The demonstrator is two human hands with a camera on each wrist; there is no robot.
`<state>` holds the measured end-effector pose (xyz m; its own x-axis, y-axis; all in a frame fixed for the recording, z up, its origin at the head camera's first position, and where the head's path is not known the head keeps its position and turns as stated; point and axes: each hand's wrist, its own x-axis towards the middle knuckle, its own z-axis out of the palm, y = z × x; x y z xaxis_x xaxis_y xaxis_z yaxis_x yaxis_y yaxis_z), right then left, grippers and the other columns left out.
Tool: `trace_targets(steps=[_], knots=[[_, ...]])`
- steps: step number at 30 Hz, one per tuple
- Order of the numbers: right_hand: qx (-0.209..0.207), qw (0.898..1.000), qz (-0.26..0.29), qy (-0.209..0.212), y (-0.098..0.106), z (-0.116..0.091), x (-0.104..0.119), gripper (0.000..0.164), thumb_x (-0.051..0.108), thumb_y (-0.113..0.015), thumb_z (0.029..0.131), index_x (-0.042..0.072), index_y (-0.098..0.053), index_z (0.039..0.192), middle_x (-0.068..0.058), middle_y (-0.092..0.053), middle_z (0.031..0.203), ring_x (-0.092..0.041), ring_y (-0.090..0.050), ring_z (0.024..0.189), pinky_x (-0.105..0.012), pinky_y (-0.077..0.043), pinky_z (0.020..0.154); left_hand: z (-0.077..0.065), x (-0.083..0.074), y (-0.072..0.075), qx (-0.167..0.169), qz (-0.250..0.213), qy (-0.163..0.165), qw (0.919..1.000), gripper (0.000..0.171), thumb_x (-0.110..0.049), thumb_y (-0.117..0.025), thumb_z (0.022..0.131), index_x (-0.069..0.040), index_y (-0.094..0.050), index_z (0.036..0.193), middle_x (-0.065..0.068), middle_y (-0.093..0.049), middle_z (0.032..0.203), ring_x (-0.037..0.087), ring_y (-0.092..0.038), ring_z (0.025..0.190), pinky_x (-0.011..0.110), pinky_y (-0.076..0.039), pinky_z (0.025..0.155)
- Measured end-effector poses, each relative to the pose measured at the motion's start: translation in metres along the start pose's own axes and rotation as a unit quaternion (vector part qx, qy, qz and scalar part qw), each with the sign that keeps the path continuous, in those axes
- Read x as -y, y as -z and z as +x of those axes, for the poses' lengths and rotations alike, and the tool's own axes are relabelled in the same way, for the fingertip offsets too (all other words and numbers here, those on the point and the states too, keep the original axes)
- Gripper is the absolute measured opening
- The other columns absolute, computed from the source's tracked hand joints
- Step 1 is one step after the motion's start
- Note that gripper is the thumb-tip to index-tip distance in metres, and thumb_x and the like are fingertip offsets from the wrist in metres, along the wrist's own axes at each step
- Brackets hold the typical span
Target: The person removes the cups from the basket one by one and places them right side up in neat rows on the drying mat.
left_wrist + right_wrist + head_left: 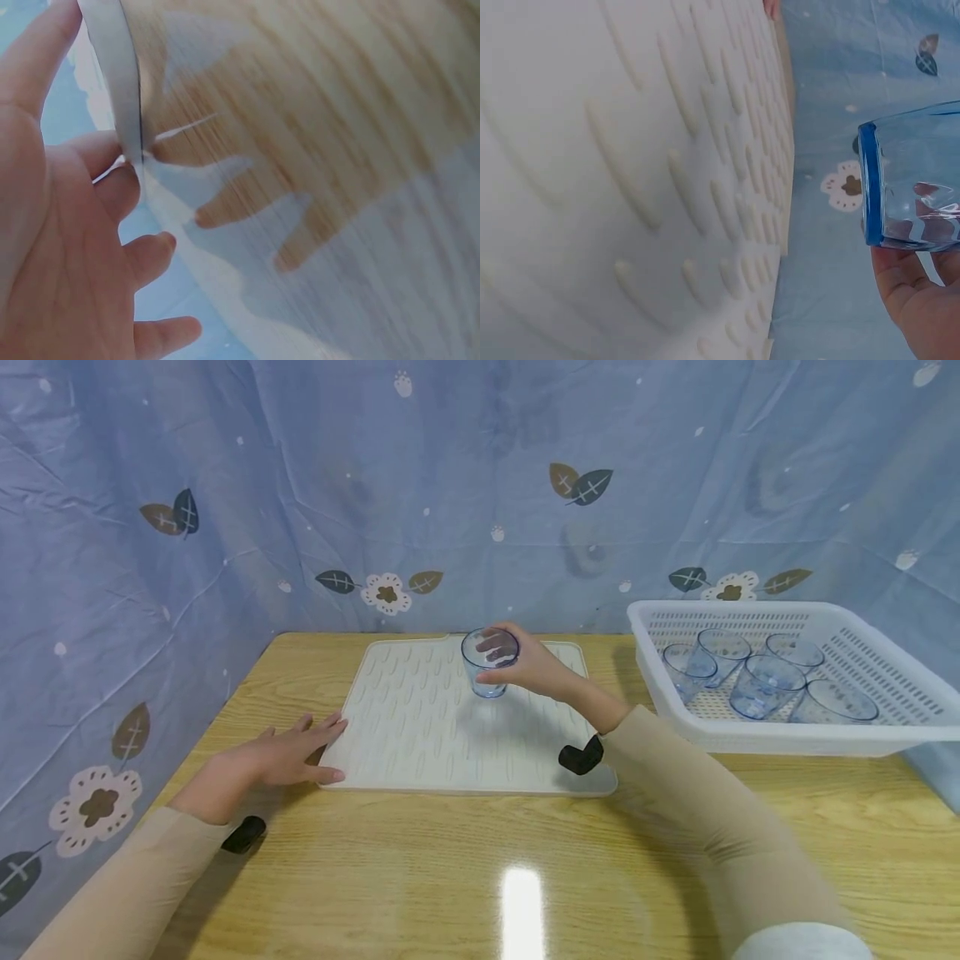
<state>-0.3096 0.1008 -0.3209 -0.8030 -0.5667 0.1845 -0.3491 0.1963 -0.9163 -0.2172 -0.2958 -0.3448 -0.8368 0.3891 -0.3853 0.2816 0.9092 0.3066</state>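
A clear bluish drinking glass (pixel 489 664) is held upright by my right hand (pixel 528 662), thumb and fingers around its side. In the right wrist view the glass (pixel 919 187) has a thick blue base, and a gap shows between that base and the white ridged drying mat (pixel 652 150). Below the glass in the head view, the mat (pixel 420 718) lies flat on the table. My left hand (pixel 288 753) has its fingers spread, touching the mat's left edge; the left wrist view shows the palm (pixel 67 247) beside that edge.
A white perforated plastic basket (pixel 780 737) stands at the right with several bluish glasses (pixel 767 685) in it. The wooden table (pixel 420 868) extends in front of the mat. A blue patterned cloth (pixel 480 502) hangs behind and at the left.
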Motion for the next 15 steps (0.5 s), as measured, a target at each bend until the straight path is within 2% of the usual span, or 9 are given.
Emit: trace_targets(steps=[6, 15], knots=[[-0.001, 1.000, 0.014, -0.005, -0.013, 0.012, 0.000, 0.070, 0.005, -0.076, 0.092, 0.002, -0.040, 0.151, -0.017, -0.056, 0.141, -0.037, -0.051, 0.132, -0.041, -0.049, 0.104, 0.000, 0.002, 0.000, 0.002, -0.021, -0.004, 0.9998, 0.103, -0.061, -0.064, 0.095, -0.006, -0.014, 0.165, 0.021, -0.006, 0.170, 0.056, 0.002, 0.149, 0.084, 0.005, 0.103], [-0.002, 1.000, 0.023, -0.016, -0.034, 0.024, -0.007, 0.072, 0.008, -0.078, 0.092, 0.004, -0.039, 0.153, -0.017, -0.055, 0.143, -0.033, -0.053, 0.130, -0.039, -0.051, 0.101, -0.001, -0.001, -0.001, 0.004, -0.026, -0.001, 0.9997, 0.103, -0.060, -0.065, 0.095, -0.006, -0.014, 0.165, 0.021, -0.005, 0.170, 0.056, 0.003, 0.149, 0.084, 0.006, 0.103]])
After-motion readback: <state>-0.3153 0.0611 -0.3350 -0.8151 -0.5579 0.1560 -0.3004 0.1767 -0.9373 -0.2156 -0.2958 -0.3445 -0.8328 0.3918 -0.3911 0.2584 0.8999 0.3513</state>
